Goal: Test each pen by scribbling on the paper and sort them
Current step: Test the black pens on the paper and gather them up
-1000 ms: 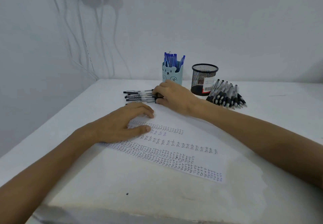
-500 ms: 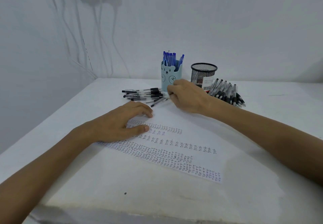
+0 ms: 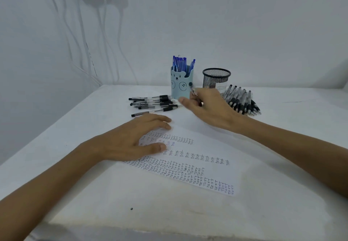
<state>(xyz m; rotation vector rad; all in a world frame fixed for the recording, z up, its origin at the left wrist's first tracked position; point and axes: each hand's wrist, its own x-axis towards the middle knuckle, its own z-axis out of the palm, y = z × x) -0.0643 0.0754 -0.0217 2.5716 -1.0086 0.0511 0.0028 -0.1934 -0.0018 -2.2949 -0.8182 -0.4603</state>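
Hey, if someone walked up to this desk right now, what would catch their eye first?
Probably the paper at center, covered with rows of small scribbles, with the left hand flat on its left end. Next, the right hand lifting a black pen just behind it. Then the blue bear cup full of blue pens at the back, with black pens piled to its left.

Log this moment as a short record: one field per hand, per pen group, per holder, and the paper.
left hand: flat on the white paper, pinning it
right hand: holding one black-capped clear pen
left pen pile: black pens lying loose on the table
right pen pile: black pens, bunched
blue bear-face cup: holds blue pens
black mesh cup: contents not visible
paper: rows of test scribbles
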